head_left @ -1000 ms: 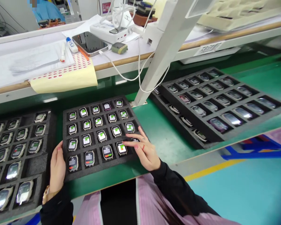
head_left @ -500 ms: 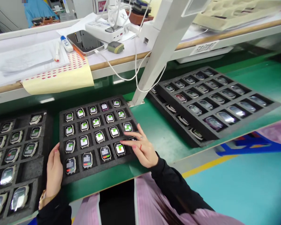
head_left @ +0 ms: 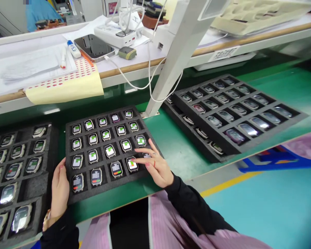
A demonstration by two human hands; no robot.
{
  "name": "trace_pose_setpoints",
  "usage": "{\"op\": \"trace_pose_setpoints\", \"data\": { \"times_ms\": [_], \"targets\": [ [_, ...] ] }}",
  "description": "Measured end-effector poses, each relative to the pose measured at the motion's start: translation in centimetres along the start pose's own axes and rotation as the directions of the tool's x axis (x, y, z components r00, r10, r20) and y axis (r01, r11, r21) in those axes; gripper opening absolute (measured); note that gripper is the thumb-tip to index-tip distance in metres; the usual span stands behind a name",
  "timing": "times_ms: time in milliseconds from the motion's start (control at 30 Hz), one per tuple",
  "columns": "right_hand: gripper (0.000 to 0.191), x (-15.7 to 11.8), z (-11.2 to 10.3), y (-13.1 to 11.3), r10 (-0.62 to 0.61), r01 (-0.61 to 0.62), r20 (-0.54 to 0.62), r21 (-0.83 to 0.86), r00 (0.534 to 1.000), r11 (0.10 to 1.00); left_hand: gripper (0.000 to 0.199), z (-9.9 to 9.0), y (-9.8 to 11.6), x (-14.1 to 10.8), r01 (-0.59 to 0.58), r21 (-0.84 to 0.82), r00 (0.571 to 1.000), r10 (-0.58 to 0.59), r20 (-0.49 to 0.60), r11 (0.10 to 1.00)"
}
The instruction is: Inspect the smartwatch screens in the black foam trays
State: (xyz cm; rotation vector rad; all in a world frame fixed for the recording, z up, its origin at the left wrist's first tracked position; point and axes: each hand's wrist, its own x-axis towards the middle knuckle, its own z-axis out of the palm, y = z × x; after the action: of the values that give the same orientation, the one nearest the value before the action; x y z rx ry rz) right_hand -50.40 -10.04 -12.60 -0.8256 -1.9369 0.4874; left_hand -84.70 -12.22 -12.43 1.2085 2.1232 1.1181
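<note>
A dark foam tray [head_left: 104, 177] of lit watches lies before me on the green bench. My left hand [head_left: 60, 188] rests along its left edge, fingers together against the foam. My right hand [head_left: 158, 167] is over the lower right corner with fingers spread, holding nothing. Its index fingertip touches the screen of a watch [head_left: 132, 164] in the front row, which shows white, green and orange patches. Another watch [head_left: 147, 155] is partly hidden beneath the fingers. Most other screens are white and green; several in front show dark text screens with red and green.
Left of me is another foam tray [head_left: 45, 183] of watches. Stacked trays [head_left: 234, 147] stand at the right. A white post [head_left: 171, 58] rises behind the middle tray, with a hanging white cable [head_left: 134, 86]. The shelf holds a phone [head_left: 94, 46] and a power strip [head_left: 115, 34].
My right index finger has moved slightly down and onto the front-row watch, whose colour patches look different. The left hand has stayed on the tray's edge.
</note>
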Motion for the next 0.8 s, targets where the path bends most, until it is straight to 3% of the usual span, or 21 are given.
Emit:
{"op": "trace_pose_setpoints", "data": {
  "times_ms": [133,267,567,667,800],
  "targets": [
    [0.039,0.5,-0.9,1.0,0.123,-0.139,-0.135,-0.117,0.983,0.983,0.050,-0.1,-0.1,0.0,-0.011,-0.010,1.000,0.011,-0.001,1.000],
    [0.043,1.3,-1.4,2.8,0.227,-0.269,-0.195,-0.230,0.954,0.935,0.051,-0.1,-0.2,0.0,0.003,-0.009,1.000,-0.003,0.000,1.000],
    [0.041,2.1,0.4,5.8,0.280,-0.331,-0.195,-0.315,0.940,0.889,0.052,0.0,-0.1,0.1,-0.001,-0.020,1.000,0.001,0.001,1.000],
    [0.042,2.8,-0.1,4.7,0.327,-0.370,-0.207,-0.229,0.922,0.900,0.051,-0.1,-0.2,0.1,0.000,-0.020,1.000,0.000,-0.003,1.000],
    [0.040,4.1,-3.5,-0.2,0.343,-0.330,-0.213,0.095,0.915,0.939,0.050,-0.1,-0.2,0.2,-0.001,-0.021,1.000,0.001,-0.008,1.000]
  ]
}}
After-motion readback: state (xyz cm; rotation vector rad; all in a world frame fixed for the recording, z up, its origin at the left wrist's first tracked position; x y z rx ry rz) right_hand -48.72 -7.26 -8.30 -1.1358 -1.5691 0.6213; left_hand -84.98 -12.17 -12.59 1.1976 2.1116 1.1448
